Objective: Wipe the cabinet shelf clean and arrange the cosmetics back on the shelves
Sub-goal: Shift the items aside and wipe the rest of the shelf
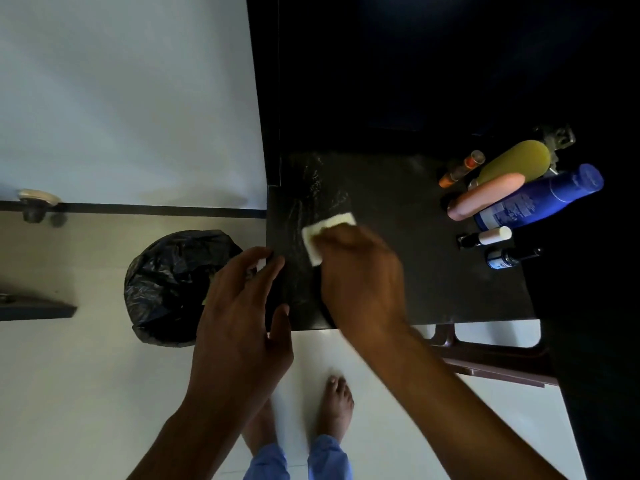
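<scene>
1. While the right hand (360, 271) presses a pale folded wipe (325, 233) flat onto the dark shelf (398, 209), its fingers are closed down over the wipe's near half; the hand is motion-blurred.
2. Left hand (242, 303) sits at the shelf's left front corner, fingers curled loosely around the edge. A small white scrap (260, 264) shows at its fingertips; whether it is pinched there I cannot tell.
3. Streaks of damp or dust (318, 188) run up the left strip of the shelf, just beyond the wipe. Judgement: wiping step under way, left strip only.
4. Cosmetics are crowded at the right end: blue bottle (540, 199), peach tube (485, 200) lying against it, yellow bottle (512, 161) behind, slim orange tube (462, 168), white-capped vial (485, 236), small dark bottle (509, 258). None yet rearranged.
5. To do it well: keep the palm flat, work in overlapping passes from back to front, draw debris toward the left front corner above the black-bagged bin (176, 285).
6. Stop short of the bottles, or shift them first; the leaning ones look liable to roll.
</scene>
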Demonstrator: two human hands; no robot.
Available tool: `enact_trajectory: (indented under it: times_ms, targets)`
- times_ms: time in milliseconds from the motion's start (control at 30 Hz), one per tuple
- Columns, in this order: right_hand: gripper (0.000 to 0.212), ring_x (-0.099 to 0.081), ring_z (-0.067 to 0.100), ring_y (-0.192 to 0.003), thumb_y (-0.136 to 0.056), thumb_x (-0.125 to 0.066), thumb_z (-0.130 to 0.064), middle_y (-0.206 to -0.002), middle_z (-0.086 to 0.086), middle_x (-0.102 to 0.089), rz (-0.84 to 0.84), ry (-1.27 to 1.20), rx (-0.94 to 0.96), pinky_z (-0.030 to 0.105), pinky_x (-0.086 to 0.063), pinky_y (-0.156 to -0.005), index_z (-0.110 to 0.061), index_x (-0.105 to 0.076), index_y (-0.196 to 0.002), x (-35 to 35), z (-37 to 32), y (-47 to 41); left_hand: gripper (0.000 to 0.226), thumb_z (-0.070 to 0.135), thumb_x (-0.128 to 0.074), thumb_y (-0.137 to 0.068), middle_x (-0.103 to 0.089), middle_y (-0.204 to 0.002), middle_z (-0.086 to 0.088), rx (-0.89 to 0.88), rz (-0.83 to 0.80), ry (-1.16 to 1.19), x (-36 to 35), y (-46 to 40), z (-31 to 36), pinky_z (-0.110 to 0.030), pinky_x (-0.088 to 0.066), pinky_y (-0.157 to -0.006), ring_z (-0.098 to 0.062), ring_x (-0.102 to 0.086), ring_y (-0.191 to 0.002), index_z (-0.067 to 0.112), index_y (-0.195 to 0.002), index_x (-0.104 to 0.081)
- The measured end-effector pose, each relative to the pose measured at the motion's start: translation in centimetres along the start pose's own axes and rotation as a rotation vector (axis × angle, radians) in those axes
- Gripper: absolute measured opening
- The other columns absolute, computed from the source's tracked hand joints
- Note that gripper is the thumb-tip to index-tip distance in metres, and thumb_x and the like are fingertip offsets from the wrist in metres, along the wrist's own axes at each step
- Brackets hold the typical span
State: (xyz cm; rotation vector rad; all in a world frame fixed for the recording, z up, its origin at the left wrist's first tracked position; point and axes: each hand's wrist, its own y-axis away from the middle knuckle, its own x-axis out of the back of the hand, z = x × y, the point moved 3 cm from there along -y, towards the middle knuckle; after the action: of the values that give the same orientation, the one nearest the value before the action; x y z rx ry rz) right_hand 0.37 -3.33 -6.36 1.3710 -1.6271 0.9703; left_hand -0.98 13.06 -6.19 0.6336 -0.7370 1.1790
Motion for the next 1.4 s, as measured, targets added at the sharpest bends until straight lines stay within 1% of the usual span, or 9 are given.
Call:
enact_trajectory:
  times_ms: [100, 267, 500, 733, 900, 1033, 1133, 1267, 1400]
  targets:
    - [0.031, -0.076, 0.022, -0.094, -0.071, -0.077, -0.005, -0.104, 0.007, -0.077, -0.039, 0.025, 0.215, 0.032, -0.058, -0.091, -0.009, -0.078, -0.102, 0.0, -2.0, 4.8, 0.064, 0.002, -0.077, -0.078, -0.053, -0.144, -0.005, 0.003, 0.01, 0.015, 0.2, -0.2, -0.5, -0.035, -0.038, -0.111, -0.023, -0.048, -0.136, 0.013, -0.138, -0.059]
    - [0.058, -0.076, 0.026, -0.092, -0.052, -0.087, 0.004, -0.109, 0.005, -0.078, -0.062, 0.188, 0.099, 0.033, -0.061, -0.081, -0.012, -0.079, -0.107, 1.6, 1.3, 5.8, 0.064, 0.017, -0.081, -0.079, -0.053, -0.147, -0.003, 0.014, -0.043, -0.017, 0.4, -0.5, -0.2, -0.041, -0.04, -0.113, -0.024, -0.046, -0.139, 0.014, -0.139, -0.06]
    - [0.015, -0.07, 0.032, -0.076, -0.075, -0.071, -0.002, -0.085, 0.007, -0.073, 0.056, 0.243, -0.003, 0.031, -0.051, -0.059, -0.014, -0.074, -0.084, 2.1, 3.2, -4.6, 0.069, 0.025, -0.08, -0.08, -0.044, -0.153, 0.01, 0.028, -0.074, 0.025, 0.1, -1.3, -0.2, -0.024, -0.026, -0.114, -0.014, -0.036, -0.144, 0.024, -0.144, -0.054]
    - [0.017, -0.072, 0.028, -0.082, -0.09, -0.063, -0.008, -0.09, 0.009, -0.076, 0.09, 0.202, 0.024, 0.028, -0.046, -0.065, -0.014, -0.079, -0.091, 0.2, 0.5, -13.6, 0.068, 0.022, -0.079, -0.082, -0.045, -0.152, 0.011, 0.018, -0.055, 0.044, 0.1, -1.2, -0.4, -0.021, -0.025, -0.114, -0.009, -0.037, -0.142, 0.024, -0.145, -0.054]
    - [0.015, -0.067, 0.029, -0.091, -0.097, -0.056, -0.006, -0.1, 0.015, -0.072, -0.008, 0.274, 0.004, 0.029, -0.035, -0.067, -0.005, -0.072, -0.097, 0.1, -0.9, -16.1, 0.066, 0.021, -0.079, -0.081, -0.047, -0.15, 0.01, 0.023, -0.048, 0.057, 0.2, -1.4, -0.2, -0.021, -0.027, -0.114, -0.012, -0.039, -0.142, 0.022, -0.143, -0.056]
    - [0.011, -0.06, 0.022, -0.076, -0.094, -0.06, -0.006, -0.093, 0.012, -0.072, -0.011, 0.273, 0.009, 0.028, -0.036, -0.065, -0.007, -0.071, -0.091, 0.3, -1.3, -15.4, 0.065, 0.023, -0.079, -0.081, -0.046, -0.149, 0.005, 0.006, -0.024, 0.017, 0.3, -1.8, 0.1, -0.027, -0.029, -0.117, -0.017, -0.037, -0.142, 0.019, -0.141, -0.056]
    - [0.013, -0.069, 0.025, -0.08, -0.088, -0.067, -0.003, -0.091, 0.008, -0.072, 0.059, 0.234, 0.047, 0.028, -0.041, -0.061, -0.011, -0.076, -0.091, -0.4, -1.1, -13.8, 0.081, 0.035, -0.077, -0.08, -0.033, -0.157, 0.001, -0.023, -0.056, -0.021, 0.3, -2.6, 0.8, -0.028, -0.021, -0.118, -0.019, -0.025, -0.148, 0.018, -0.151, -0.041]
    - [0.017, -0.07, 0.029, -0.084, -0.082, -0.074, -0.002, -0.097, 0.008, -0.073, 0.131, 0.134, 0.153, 0.031, -0.057, -0.07, -0.01, -0.081, -0.095, -1.2, -0.7, -10.6, 0.113, 0.058, -0.076, -0.074, -0.013, -0.165, -0.001, -0.052, -0.144, -0.074, 0.2, -4.0, 1.4, -0.043, -0.022, -0.126, -0.023, -0.007, -0.156, 0.017, -0.16, -0.015]
    - [0.02, -0.072, 0.032, -0.089, -0.078, -0.077, -0.007, -0.099, 0.007, -0.075, 0.108, 0.099, 0.209, 0.037, -0.06, -0.078, -0.011, -0.081, -0.097, -0.9, -0.2, -6.3, 0.12, 0.067, -0.075, -0.068, -0.016, -0.166, -0.007, -0.116, -0.185, -0.167, 0.2, -5.5, 1.7, -0.046, -0.023, -0.126, -0.027, -0.009, -0.156, 0.015, -0.16, -0.016]
